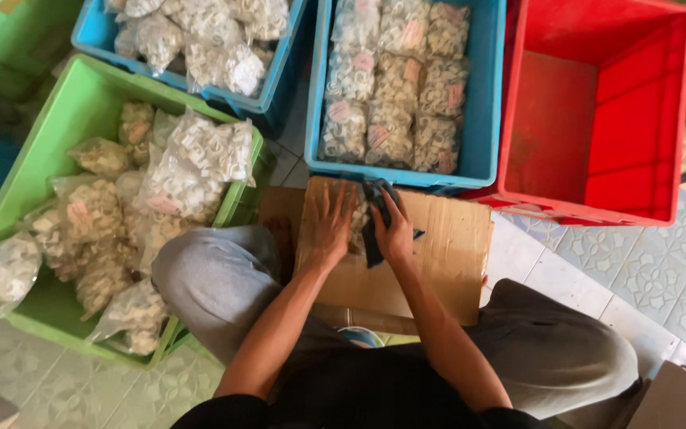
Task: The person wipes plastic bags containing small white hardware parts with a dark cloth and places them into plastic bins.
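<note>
I sit on the floor with a flat cardboard sheet (446, 254) across my lap. My left hand (327, 226) lies palm down on a clear bag of small white parts (358, 218) resting on the cardboard. My right hand (395, 226) grips a dark cloth (375, 238) pressed against the same bag. Most of the bag is hidden under both hands.
A blue crate (482, 95) ahead holds neat rows of filled bags. A green crate (65, 119) at my left holds loose bags. Another blue crate (97, 28) stands at the far left, an empty red crate (597, 103) at the right. Patterned floor tiles (645, 270) lie beyond my right knee.
</note>
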